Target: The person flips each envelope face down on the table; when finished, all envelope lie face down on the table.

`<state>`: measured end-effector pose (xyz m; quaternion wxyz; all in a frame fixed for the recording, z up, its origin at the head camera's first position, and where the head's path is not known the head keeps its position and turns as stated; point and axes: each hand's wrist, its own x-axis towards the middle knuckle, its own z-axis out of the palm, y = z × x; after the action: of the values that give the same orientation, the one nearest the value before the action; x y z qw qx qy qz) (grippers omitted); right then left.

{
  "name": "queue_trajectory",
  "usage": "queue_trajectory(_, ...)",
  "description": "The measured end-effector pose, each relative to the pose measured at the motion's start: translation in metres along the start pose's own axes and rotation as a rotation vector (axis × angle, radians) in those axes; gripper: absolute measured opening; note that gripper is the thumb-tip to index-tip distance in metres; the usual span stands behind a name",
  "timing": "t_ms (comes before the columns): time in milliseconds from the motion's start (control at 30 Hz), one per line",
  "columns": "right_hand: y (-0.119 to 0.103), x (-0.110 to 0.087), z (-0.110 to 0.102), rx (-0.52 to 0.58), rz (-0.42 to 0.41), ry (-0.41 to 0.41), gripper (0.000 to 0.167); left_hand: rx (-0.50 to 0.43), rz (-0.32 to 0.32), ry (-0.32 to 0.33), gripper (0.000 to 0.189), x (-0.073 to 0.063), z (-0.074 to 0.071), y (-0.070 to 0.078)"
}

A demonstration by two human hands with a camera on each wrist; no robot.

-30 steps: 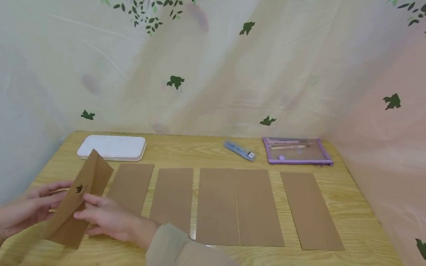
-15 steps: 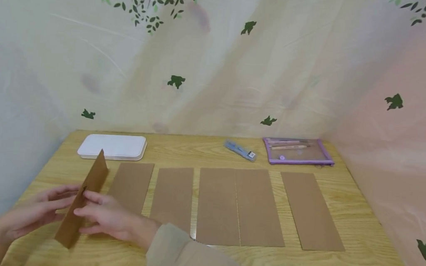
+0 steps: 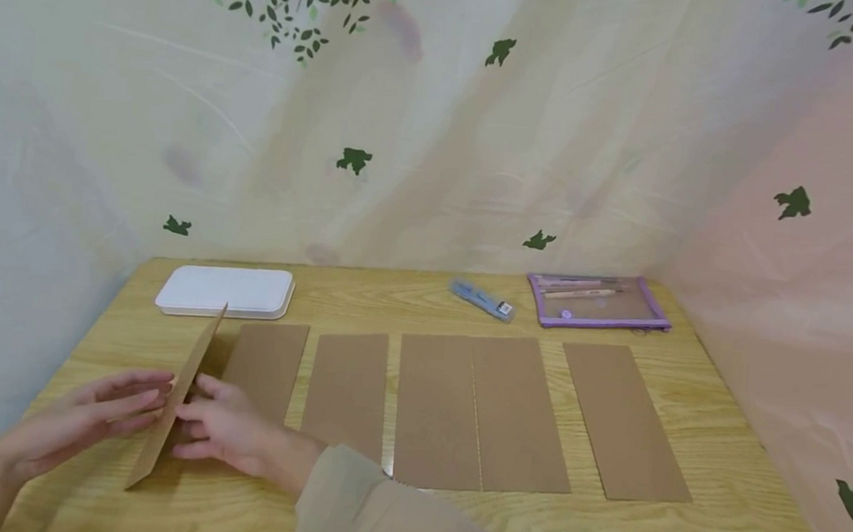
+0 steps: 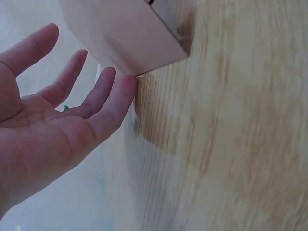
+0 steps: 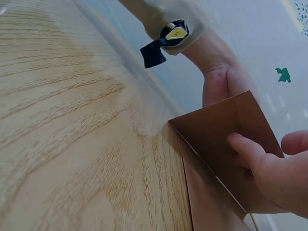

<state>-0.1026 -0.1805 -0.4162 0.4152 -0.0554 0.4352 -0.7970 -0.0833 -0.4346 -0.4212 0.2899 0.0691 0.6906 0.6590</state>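
A brown paper envelope (image 3: 178, 405) stands steeply on its long edge at the left of the table, between the two hands. My left hand (image 3: 94, 419) is on its left face, fingers loosely spread. In the left wrist view, a left fingertip (image 4: 127, 84) meets the envelope (image 4: 118, 36) near its lower corner. My right hand (image 3: 233, 430) has its fingertips against the opposite face. The right wrist view shows one right-hand finger (image 5: 245, 147) touching the envelope (image 5: 219, 130), while another lies beside its edge. Neither hand wraps around it.
Several flat brown paper rectangles lie in a row: one beside the right hand (image 3: 268, 362), others in the middle (image 3: 345, 393) and far right (image 3: 625, 424). Behind are a white case (image 3: 225, 290), a small blue packet (image 3: 480, 299) and a purple-edged pencil pouch (image 3: 595, 319).
The envelope has turned: its crested face, seen earlier with a flap, is now turned away, and it has shifted slightly right. Both hands have moved a little right with it.
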Motion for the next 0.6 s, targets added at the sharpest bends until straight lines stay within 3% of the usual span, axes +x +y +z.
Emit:
queue_trajectory(167, 0.002, 0.001, -0.001, 0.032, 0.019, 0.021, 0.058, 0.021, -0.012, 0.049, 0.039, -0.005, -0.007, -0.001)
queue_trajectory(400, 0.002, 0.003, -0.002, 0.054, 0.049, 0.054, 0.062, 0.086, -0.044, 0.17, 0.035, -0.011, -0.016, -0.004)
queue_trajectory(500, 0.001, 0.005, -0.005, 0.046, 0.066, 0.058, 0.063, 0.079, -0.03, 0.18, 0.034, -0.013, -0.019, -0.007)
queue_trajectory(600, 0.0, 0.008, -0.007, 0.033, 0.085, 0.059, 0.064, 0.046, -0.003, 0.15, 0.037, -0.016, -0.023, -0.01)
